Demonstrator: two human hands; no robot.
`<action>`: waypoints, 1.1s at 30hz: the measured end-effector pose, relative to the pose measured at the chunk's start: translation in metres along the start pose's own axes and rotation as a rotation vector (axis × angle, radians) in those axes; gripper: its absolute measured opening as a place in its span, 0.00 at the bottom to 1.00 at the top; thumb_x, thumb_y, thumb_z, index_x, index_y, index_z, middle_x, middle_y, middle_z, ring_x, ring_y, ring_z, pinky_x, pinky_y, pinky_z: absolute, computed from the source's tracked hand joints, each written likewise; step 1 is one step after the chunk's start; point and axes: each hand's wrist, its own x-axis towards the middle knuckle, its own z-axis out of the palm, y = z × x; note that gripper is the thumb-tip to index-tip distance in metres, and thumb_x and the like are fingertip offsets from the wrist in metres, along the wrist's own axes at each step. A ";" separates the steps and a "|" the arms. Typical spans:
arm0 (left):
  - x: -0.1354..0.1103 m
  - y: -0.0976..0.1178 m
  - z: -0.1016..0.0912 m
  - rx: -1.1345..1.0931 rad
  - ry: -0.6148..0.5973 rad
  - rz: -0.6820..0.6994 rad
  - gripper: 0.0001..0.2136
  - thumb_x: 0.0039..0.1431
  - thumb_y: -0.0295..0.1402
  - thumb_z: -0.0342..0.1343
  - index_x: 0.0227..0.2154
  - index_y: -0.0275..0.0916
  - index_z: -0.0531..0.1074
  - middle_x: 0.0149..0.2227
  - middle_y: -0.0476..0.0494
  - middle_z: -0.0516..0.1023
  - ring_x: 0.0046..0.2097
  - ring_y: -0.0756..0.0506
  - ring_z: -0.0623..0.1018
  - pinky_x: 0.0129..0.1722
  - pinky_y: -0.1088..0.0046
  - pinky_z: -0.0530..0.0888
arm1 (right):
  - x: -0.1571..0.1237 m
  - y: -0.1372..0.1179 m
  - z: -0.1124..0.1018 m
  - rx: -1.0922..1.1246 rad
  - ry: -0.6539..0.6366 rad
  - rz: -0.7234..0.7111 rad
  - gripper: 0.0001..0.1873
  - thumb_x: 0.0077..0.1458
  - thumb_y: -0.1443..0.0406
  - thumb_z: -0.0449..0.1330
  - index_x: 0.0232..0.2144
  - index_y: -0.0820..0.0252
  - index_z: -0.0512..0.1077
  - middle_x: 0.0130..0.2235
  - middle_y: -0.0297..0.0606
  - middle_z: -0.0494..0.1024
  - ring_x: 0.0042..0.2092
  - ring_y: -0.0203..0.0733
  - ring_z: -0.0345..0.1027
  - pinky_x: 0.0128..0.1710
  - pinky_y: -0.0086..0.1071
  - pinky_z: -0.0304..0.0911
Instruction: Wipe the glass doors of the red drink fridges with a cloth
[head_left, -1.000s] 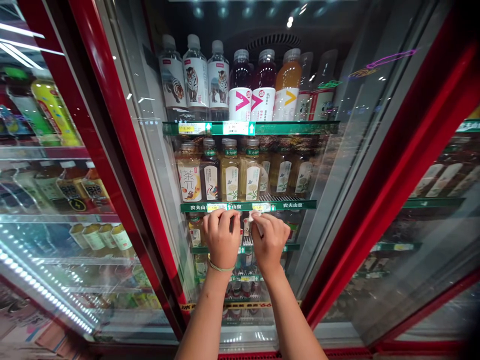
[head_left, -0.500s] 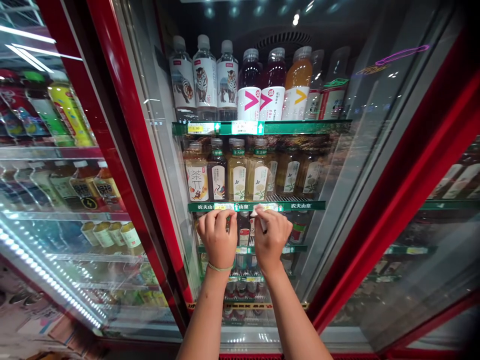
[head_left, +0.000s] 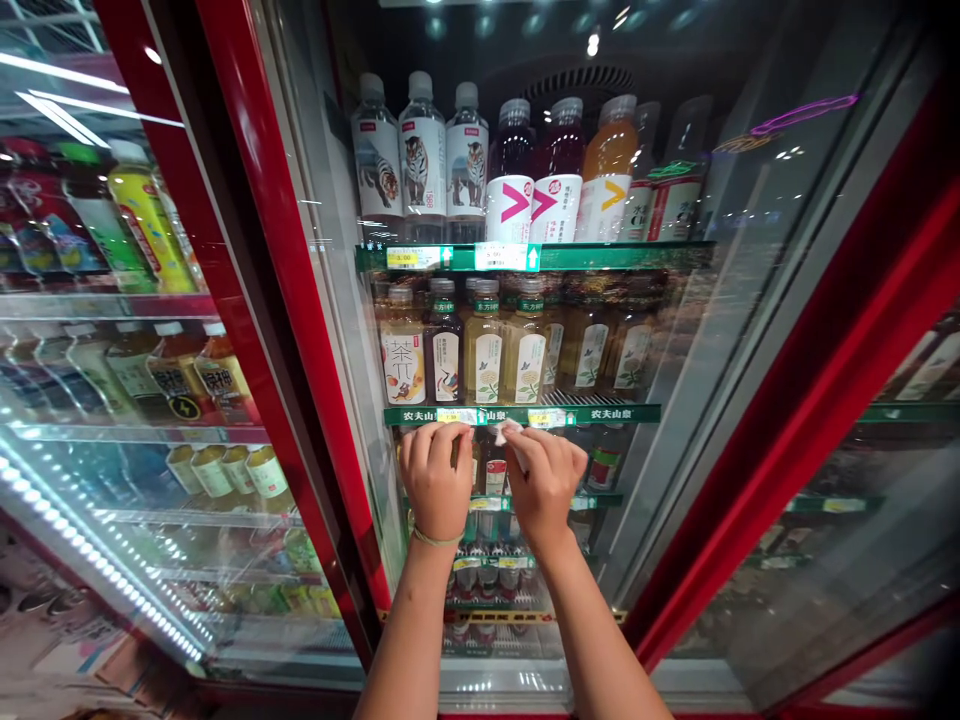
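Both my hands are raised side by side in front of the glass-fronted drinks fridge. My left hand [head_left: 439, 480], with a thin band at its wrist, has its fingers curled forward and down; whatever they may hold is hidden. A crumpled white tissue [head_left: 506, 431] pokes out from the closed fingertips of my right hand [head_left: 546, 482]. Just above the hands runs a green shelf edge [head_left: 630, 413] with price tags. Tea bottles [head_left: 487, 345] stand on that shelf, and whether the hands touch anything there I cannot tell.
A red door frame [head_left: 289, 250] borders the fridge on the left, another red frame [head_left: 750, 420] on the right. Tiger-label bottles [head_left: 424, 150] and an orange drink bottle [head_left: 609, 165] stand on the upper shelf. Further drinks [head_left: 139, 215] fill shelves at the left.
The view has shifted slightly, so the shelves sit a little further right. The white tissue at my right fingertips shows more now. Both hands keep nearly the same pose.
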 end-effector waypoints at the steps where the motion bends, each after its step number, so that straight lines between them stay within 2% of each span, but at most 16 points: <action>1: 0.000 -0.001 -0.001 -0.003 -0.001 0.002 0.02 0.65 0.28 0.60 0.38 0.41 0.75 0.37 0.45 0.79 0.41 0.44 0.74 0.45 0.67 0.70 | 0.000 0.000 0.000 -0.008 0.027 0.037 0.07 0.63 0.69 0.64 0.43 0.54 0.75 0.40 0.36 0.83 0.41 0.38 0.74 0.46 0.36 0.55; 4: 0.000 -0.003 -0.003 0.000 0.001 -0.001 0.02 0.65 0.28 0.60 0.38 0.41 0.75 0.36 0.45 0.78 0.41 0.44 0.74 0.44 0.67 0.70 | -0.001 -0.002 0.002 -0.003 0.063 0.075 0.07 0.63 0.69 0.63 0.44 0.54 0.74 0.40 0.37 0.83 0.42 0.39 0.74 0.47 0.37 0.56; 8: 0.002 -0.006 -0.005 -0.009 -0.029 0.007 0.02 0.66 0.28 0.60 0.39 0.41 0.75 0.37 0.45 0.78 0.41 0.45 0.75 0.45 0.67 0.71 | -0.001 -0.004 0.003 0.045 -0.035 -0.045 0.08 0.63 0.68 0.64 0.43 0.52 0.75 0.39 0.33 0.83 0.39 0.36 0.74 0.46 0.36 0.54; 13: 0.003 -0.011 -0.007 -0.068 -0.038 -0.033 0.04 0.67 0.28 0.58 0.40 0.41 0.76 0.39 0.45 0.77 0.42 0.47 0.77 0.45 0.70 0.74 | 0.001 -0.006 0.004 0.018 0.076 0.080 0.06 0.63 0.68 0.63 0.43 0.54 0.75 0.40 0.36 0.83 0.41 0.38 0.75 0.46 0.38 0.53; 18: 0.002 -0.016 -0.010 -0.066 -0.026 -0.056 0.03 0.67 0.29 0.58 0.40 0.41 0.76 0.39 0.44 0.77 0.42 0.47 0.77 0.44 0.71 0.75 | 0.000 -0.014 0.005 0.037 -0.055 -0.051 0.07 0.64 0.67 0.64 0.43 0.52 0.75 0.39 0.32 0.84 0.39 0.36 0.75 0.45 0.37 0.51; 22: 0.002 -0.022 -0.014 -0.040 -0.005 -0.070 0.02 0.66 0.29 0.59 0.39 0.41 0.77 0.38 0.45 0.77 0.41 0.47 0.77 0.43 0.70 0.75 | 0.000 -0.016 0.007 -0.009 0.072 0.092 0.05 0.64 0.68 0.63 0.42 0.53 0.75 0.40 0.34 0.83 0.41 0.38 0.75 0.46 0.38 0.52; 23: 0.002 -0.023 -0.014 -0.040 -0.002 -0.073 0.02 0.66 0.30 0.59 0.39 0.41 0.77 0.38 0.45 0.77 0.41 0.47 0.76 0.43 0.69 0.75 | 0.000 -0.018 0.008 -0.002 0.070 0.095 0.05 0.64 0.68 0.63 0.42 0.53 0.75 0.40 0.35 0.83 0.41 0.38 0.75 0.46 0.37 0.52; 27: 0.001 -0.026 -0.016 -0.051 -0.003 -0.073 0.02 0.67 0.30 0.59 0.39 0.41 0.76 0.38 0.45 0.77 0.40 0.47 0.77 0.42 0.70 0.75 | -0.002 -0.024 0.010 0.040 -0.067 -0.046 0.06 0.64 0.67 0.64 0.43 0.51 0.75 0.40 0.32 0.84 0.39 0.36 0.74 0.45 0.37 0.51; 28: 0.001 -0.027 -0.017 -0.046 -0.005 -0.071 0.03 0.67 0.30 0.59 0.39 0.42 0.77 0.38 0.45 0.77 0.40 0.47 0.77 0.42 0.70 0.75 | -0.003 -0.024 0.010 0.032 -0.060 -0.041 0.06 0.64 0.67 0.64 0.43 0.52 0.75 0.40 0.32 0.84 0.39 0.36 0.74 0.45 0.37 0.51; 31: 0.000 -0.030 -0.020 -0.028 0.004 -0.073 0.02 0.67 0.30 0.59 0.39 0.42 0.77 0.38 0.45 0.77 0.41 0.46 0.77 0.43 0.70 0.74 | -0.004 -0.023 0.012 -0.005 0.072 0.083 0.05 0.64 0.67 0.63 0.43 0.53 0.75 0.40 0.35 0.83 0.41 0.38 0.75 0.46 0.38 0.51; 33: 0.001 -0.032 -0.022 -0.032 0.002 -0.078 0.02 0.67 0.30 0.59 0.39 0.42 0.76 0.37 0.45 0.77 0.41 0.46 0.77 0.43 0.70 0.74 | -0.005 -0.025 0.015 0.006 0.095 0.121 0.05 0.65 0.67 0.62 0.43 0.54 0.75 0.41 0.36 0.83 0.42 0.39 0.75 0.46 0.38 0.52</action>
